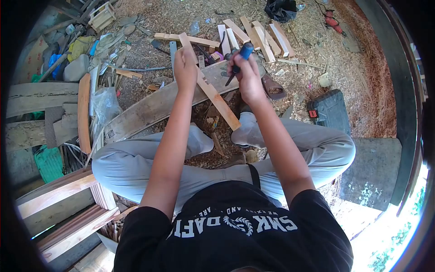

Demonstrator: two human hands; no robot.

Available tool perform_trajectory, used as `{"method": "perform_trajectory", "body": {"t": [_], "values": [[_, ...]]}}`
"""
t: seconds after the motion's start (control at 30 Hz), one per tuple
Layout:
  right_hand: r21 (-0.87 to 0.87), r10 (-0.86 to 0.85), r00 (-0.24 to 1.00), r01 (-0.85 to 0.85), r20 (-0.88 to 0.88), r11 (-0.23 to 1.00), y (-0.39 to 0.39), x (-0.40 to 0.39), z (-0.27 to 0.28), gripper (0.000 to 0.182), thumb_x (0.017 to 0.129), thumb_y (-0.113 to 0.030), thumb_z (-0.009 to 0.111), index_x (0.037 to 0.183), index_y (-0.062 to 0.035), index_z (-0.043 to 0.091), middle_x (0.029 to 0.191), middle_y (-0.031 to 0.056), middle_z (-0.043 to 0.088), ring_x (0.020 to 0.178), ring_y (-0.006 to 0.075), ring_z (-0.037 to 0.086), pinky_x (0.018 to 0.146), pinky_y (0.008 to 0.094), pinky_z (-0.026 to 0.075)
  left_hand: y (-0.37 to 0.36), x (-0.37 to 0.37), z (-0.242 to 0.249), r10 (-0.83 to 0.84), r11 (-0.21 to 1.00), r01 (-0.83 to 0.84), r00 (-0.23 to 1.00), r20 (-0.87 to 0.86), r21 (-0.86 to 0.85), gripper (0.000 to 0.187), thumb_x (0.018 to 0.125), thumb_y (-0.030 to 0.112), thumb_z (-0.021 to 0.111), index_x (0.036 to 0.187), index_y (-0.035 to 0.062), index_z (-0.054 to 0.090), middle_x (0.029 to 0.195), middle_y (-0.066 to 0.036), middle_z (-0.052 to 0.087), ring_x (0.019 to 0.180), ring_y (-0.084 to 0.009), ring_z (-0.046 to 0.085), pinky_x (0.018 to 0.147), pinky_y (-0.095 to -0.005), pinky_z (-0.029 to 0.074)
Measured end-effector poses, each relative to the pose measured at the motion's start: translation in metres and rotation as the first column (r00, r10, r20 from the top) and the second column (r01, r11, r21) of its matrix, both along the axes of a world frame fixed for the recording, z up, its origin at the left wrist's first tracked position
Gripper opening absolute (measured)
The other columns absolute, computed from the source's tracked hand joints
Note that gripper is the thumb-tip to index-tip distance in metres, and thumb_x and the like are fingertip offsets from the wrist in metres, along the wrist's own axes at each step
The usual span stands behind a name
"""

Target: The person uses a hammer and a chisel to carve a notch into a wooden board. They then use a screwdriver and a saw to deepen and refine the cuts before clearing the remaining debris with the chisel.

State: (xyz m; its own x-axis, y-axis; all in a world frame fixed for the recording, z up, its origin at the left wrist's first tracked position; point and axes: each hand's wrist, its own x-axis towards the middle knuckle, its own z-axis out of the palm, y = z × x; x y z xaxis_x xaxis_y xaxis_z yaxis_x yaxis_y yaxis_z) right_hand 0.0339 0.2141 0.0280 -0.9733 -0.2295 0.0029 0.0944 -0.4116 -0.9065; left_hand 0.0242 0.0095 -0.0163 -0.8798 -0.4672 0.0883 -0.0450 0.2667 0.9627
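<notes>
My left hand [186,68] is closed around the upper part of a long wooden strip [216,100], which has notches cut in its edge and slants down to the right between my feet. In my right hand [248,78] is a tool with a blue-ended handle [246,51]; its dark, narrow tip points down and left, to the right of the strip. Beneath the strip lies a wide, weathered plank [140,113]. A metal blade-like piece [173,49] stands out just left of my left hand.
Cut wood pieces [263,41] lie ahead on the shavings-covered ground. A brown sandal [273,87] and a dark tool case [332,111] are to the right, a red power tool [333,21] farther off. Wooden frames [68,199] stand at lower left.
</notes>
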Motion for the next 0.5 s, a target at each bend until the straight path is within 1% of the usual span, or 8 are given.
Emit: {"method": "perform_trajectory", "body": {"t": [0.03, 0.1, 0.13, 0.2, 0.27, 0.37, 0.4, 0.5], "values": [[0.001, 0.007, 1.000, -0.007, 0.003, 1.000, -0.003, -0.003, 0.004, 0.024, 0.113, -0.030, 0.051, 0.120, -0.0074, 0.050, 0.091, 0.0053, 0.057, 0.082, 0.0158, 0.057, 0.073, 0.0301, 0.046, -0.011, 0.000, -0.032, 0.007, 1.000, -0.007, 1.000, 0.003, 0.001, 0.047, 0.112, 0.039, 0.051, 0.139, 0.0019, 0.059, 0.133, -0.024, 0.064, 0.129, -0.0344, 0.063, 0.110, -0.0416, 0.047], [-0.060, -0.007, 0.998, 0.011, 0.066, 0.998, -0.010, -0.011, 0.007, 0.027, 0.112, -0.033, 0.054, 0.118, -0.0073, 0.052, 0.093, 0.0061, 0.058, 0.083, 0.0165, 0.058, 0.075, 0.0326, 0.047, -0.026, 0.000, -0.084, 0.322, 0.903, -0.252, 0.933, 0.160, -0.347, 0.047, 0.112, 0.034, 0.048, 0.144, 0.0011, 0.057, 0.138, -0.028, 0.062, 0.133, -0.0406, 0.058, 0.115, -0.0490, 0.042], [-0.083, -0.053, 0.997, 0.058, 0.060, 0.995, -0.017, -0.013, 0.011, 0.028, 0.110, -0.034, 0.057, 0.113, -0.0064, 0.054, 0.086, 0.0053, 0.054, 0.077, 0.0169, 0.056, 0.073, 0.0359, 0.047, -0.025, 0.001, -0.094, 0.327, 0.903, -0.255, 0.930, 0.167, -0.344, 0.047, 0.112, 0.034, 0.048, 0.144, 0.0011, 0.057, 0.138, -0.028, 0.062, 0.133, -0.0406, 0.058, 0.115, -0.0490, 0.042], [-0.084, -0.044, 0.999, 0.045, 0.009, 0.995, -0.028, -0.022, 0.015, 0.030, 0.110, -0.035, 0.057, 0.112, -0.0059, 0.054, 0.083, 0.0046, 0.052, 0.074, 0.0170, 0.054, 0.071, 0.0359, 0.046, -0.014, 0.007, -0.109, 0.401, 0.723, -0.332, 0.916, -0.024, -0.606, 0.047, 0.113, 0.031, 0.042, 0.146, 0.0014, 0.056, 0.142, -0.027, 0.061, 0.132, -0.0420, 0.058, 0.120, -0.0544, 0.034], [-0.150, -0.013, 0.997, 0.001, -0.081, 0.989, -0.034, -0.033, 0.005, 0.032, 0.110, -0.037, 0.055, 0.103, -0.0059, 0.054, 0.077, 0.0031, 0.050, 0.064, 0.0158, 0.050, 0.061, 0.0318, 0.043, -0.009, 0.009, -0.115, 0.396, 0.719, -0.294, 0.918, 0.024, -0.630, 0.048, 0.113, 0.032, 0.040, 0.149, 0.0021, 0.054, 0.141, -0.024, 0.063, 0.131, -0.0398, 0.059, 0.122, -0.0553, 0.031], [-0.341, 0.197, 0.978, -0.211, -0.075, 0.916, -0.030, -0.050, -0.018, 0.047, 0.103, -0.053, 0.057, 0.095, -0.0066, 0.049, 0.073, 0.0041, 0.044, 0.067, 0.0165, 0.046, 0.065, 0.0344, 0.041, -0.008, 0.010, -0.103, 0.371, 0.743, -0.178, 0.912, 0.176, -0.645, 0.051, 0.114, 0.032, 0.036, 0.154, 0.0047, 0.050, 0.139, -0.020, 0.065, 0.130, -0.0357, 0.060, 0.123, -0.0557, 0.027], [-0.273, 0.135, 0.989, -0.148, -0.064, 0.951, -0.039, -0.051, -0.014, 0.054, 0.101, -0.058, 0.055, 0.088, -0.0071, 0.046, 0.071, 0.0038, 0.042, 0.062, 0.0157, 0.042, 0.059, 0.0323, 0.037, -0.008, 0.010, -0.099, 0.348, 0.769, -0.104, 0.896, 0.277, -0.630, 0.052, 0.114, 0.033, 0.035, 0.156, 0.0066, 0.049, 0.138, -0.018, 0.067, 0.131, -0.0338, 0.060, 0.123, -0.0550, 0.026], [-0.236, 0.143, 0.986, -0.160, -0.086, 0.959, -0.049, -0.055, -0.017, 0.052, 0.103, -0.051, 0.056, 0.083, -0.0034, 0.051, 0.068, 0.0049, 0.049, 0.056, 0.0132, 0.044, 0.050, 0.0289, 0.033, -0.006, 0.010, -0.098, 0.325, 0.790, -0.126, 0.916, 0.234, -0.600, 0.054, 0.113, 0.033, 0.037, 0.161, 0.0091, 0.045, 0.134, -0.016, 0.069, 0.130, -0.0318, 0.060, 0.122, -0.0554, 0.028]]}}
